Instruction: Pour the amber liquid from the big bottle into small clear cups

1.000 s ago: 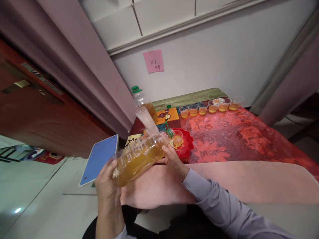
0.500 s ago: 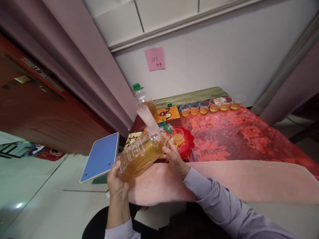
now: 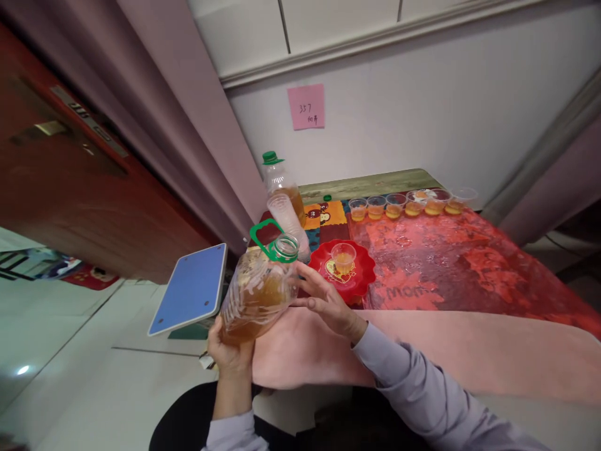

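Observation:
My left hand (image 3: 230, 354) is closed around the base of a large clear plastic bottle (image 3: 263, 294), partly filled with amber liquid. The bottle leans up and to the right, its mouth uncapped, with a green carry handle (image 3: 263, 233) at the neck. Against the bottle's right shoulder rest the fingertips of my right hand (image 3: 331, 304), with the fingers stretched and apart. Just beyond that hand, a clear plastic cup (image 3: 344, 258) holding some amber liquid stands on a red scalloped plate (image 3: 366, 280). Behind the bottle lies a stack of clear cups (image 3: 285, 216), partly hidden.
Another amber-filled bottle (image 3: 284, 185) with a green cap stands against the wall. A loose green cap (image 3: 327, 198) lies nearby. Several part-filled cups (image 3: 395, 207) form a row along the table's back. A blue board (image 3: 190, 285) stands left of the table, whose front edge is pink (image 3: 413, 344).
The bottle has turned from leaning low towards the cup to more upright, its mouth swinging left, away from the plate. My right hand has loosened from its neck and its fingers have spread.

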`<state>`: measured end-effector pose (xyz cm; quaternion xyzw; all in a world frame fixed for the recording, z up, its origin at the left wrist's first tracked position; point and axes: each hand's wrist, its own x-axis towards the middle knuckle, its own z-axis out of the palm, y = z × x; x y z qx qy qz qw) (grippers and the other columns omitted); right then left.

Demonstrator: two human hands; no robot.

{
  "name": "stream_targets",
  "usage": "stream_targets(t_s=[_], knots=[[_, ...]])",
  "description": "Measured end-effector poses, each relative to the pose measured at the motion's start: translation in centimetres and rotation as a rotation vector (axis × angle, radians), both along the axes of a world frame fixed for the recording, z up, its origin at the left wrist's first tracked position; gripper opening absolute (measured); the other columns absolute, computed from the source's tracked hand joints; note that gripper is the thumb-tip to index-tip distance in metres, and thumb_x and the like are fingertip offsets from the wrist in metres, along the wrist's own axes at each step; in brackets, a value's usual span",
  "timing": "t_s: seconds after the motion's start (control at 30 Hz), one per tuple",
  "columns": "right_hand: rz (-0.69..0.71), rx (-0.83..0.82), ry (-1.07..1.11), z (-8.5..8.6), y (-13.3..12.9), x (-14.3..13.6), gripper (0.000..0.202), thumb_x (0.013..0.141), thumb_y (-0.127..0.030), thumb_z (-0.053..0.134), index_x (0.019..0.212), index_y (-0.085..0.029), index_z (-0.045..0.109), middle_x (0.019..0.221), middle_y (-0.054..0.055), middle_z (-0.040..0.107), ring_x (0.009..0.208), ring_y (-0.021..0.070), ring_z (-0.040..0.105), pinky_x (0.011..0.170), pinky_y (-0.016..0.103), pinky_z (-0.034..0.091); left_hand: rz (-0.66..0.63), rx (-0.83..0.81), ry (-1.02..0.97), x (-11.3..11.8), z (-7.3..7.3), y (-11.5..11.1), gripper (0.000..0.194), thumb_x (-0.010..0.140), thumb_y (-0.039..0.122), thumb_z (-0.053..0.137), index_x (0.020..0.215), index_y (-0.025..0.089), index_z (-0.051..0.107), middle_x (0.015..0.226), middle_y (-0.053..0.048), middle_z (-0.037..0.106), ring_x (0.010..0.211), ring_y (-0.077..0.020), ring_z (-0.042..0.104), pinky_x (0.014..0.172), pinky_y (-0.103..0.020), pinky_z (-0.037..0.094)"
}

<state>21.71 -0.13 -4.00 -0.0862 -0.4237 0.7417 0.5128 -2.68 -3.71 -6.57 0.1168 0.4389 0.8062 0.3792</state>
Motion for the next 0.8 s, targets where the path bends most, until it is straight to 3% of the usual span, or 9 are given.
stream_targets(t_s=[0.1,0.27,0.37,0.47,0.6,0.7,0.8], knots=[[0.013,0.017,-0.016,0.1,0.0,0.0,0.08,0.088,-0.053,0.088,0.159,-0.039,0.053,0.173,0.008,0.046,0.158,0.0336,0.045,0.119,0.057,0.052,-0.031,0.016,0.008,-0.3,-0.6,-0.1,0.023,0.08,0.041,0.07,0.09,0.022,0.078,0.097,-0.004,0.08,0.095,-0.0243,0.072,0.096,-0.039,0.055],[0.04,0.051,-0.116,-0.4,-0.1,-0.2,0.077,0.085,-0.058,0.089,0.152,-0.032,0.061,0.151,0.011,0.067,0.142,0.0321,0.063,0.122,0.059,0.048,-0.089,0.041,-0.004,-0.3,-0.8,-0.4,0.026,0.08,0.043,0.074,0.097,0.023,0.079,0.103,-0.004,0.079,0.102,-0.0251,0.071,0.101,-0.041,0.052],[-0.01,0.049,-0.225,-0.9,-0.6,0.0,0.06,0.088,-0.056,0.087,0.14,-0.03,0.07,0.133,0.009,0.077,0.127,0.0289,0.073,0.118,0.057,0.052,-0.09,0.032,-0.008,-0.2,-0.7,-0.5,0.026,0.079,0.043,0.076,0.096,0.023,0.078,0.1,-0.004,0.079,0.103,-0.0253,0.071,0.1,-0.04,0.053],[-0.188,0.082,-0.389,-0.6,-0.5,1.4,0.042,0.091,-0.051,0.084,0.126,-0.029,0.077,0.117,0.007,0.082,0.111,0.0268,0.078,0.107,0.052,0.06,-0.076,0.019,-0.02,-0.3,-0.8,-0.3,0.028,0.076,0.045,0.076,0.094,0.023,0.078,0.098,-0.003,0.079,0.103,-0.0257,0.071,0.099,-0.04,0.053],[-0.582,0.272,-0.78,1.4,2.0,6.1,0.029,0.095,-0.049,0.077,0.112,-0.026,0.08,0.094,0.006,0.082,0.087,0.0256,0.078,0.089,0.046,0.063,-0.1,0.02,-0.049,-0.4,-1.0,-0.1,0.032,0.075,0.046,0.077,0.098,0.023,0.079,0.1,-0.004,0.08,0.106,-0.0257,0.07,0.102,-0.04,0.051],[-0.805,0.41,-1.136,3.2,5.1,9.7,0.035,0.094,-0.046,0.076,0.119,-0.022,0.078,0.106,0.01,0.082,0.098,0.0297,0.077,0.095,0.048,0.06,-0.104,0.032,-0.077,-0.3,-0.9,0.0,0.034,0.074,0.045,0.078,0.1,0.022,0.079,0.102,-0.004,0.08,0.105,-0.0253,0.07,0.101,-0.04,0.052],[-0.782,0.513,-1.514,4.0,7.5,11.2,0.057,0.087,-0.046,0.084,0.133,-0.015,0.071,0.133,0.02,0.076,0.124,0.0393,0.071,0.108,0.053,0.054,-0.088,0.027,-0.12,-0.1,-0.6,0.0,0.034,0.073,0.043,0.078,0.099,0.022,0.08,0.101,-0.004,0.08,0.101,-0.0241,0.07,0.101,-0.04,0.052]])
